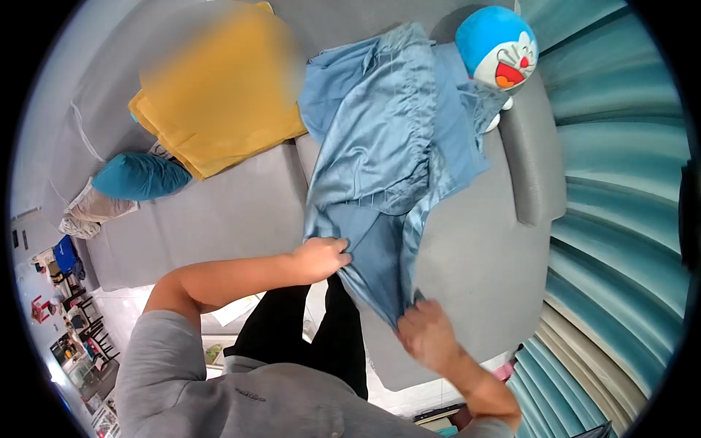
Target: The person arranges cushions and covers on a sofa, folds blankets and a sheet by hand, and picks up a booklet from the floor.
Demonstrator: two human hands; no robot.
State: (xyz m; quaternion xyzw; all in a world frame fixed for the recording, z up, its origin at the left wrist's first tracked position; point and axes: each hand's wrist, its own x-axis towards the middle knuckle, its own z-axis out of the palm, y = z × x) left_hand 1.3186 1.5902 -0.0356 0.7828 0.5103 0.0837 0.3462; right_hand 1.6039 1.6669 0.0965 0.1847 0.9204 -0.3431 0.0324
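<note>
A shiny blue satin garment point(372, 139) with gathered bands lies crumpled over the grey sofa, and its lower end is pulled towards me. My left hand point(321, 260) is closed on the left edge of that end. Lower and to the right, my right hand point(429, 332) grips the near corner, slightly smeared by motion. Between the two hands the cloth hangs in a stretched fold. The fingertips of both hands are partly hidden.
The grey sofa point(475, 263) carries a mustard-yellow cloth point(219, 109) at the left, a teal cushion point(141, 176) beyond it, and a blue-and-white plush toy point(499, 48) at the back right. Teal curtains point(621, 168) hang along the right side.
</note>
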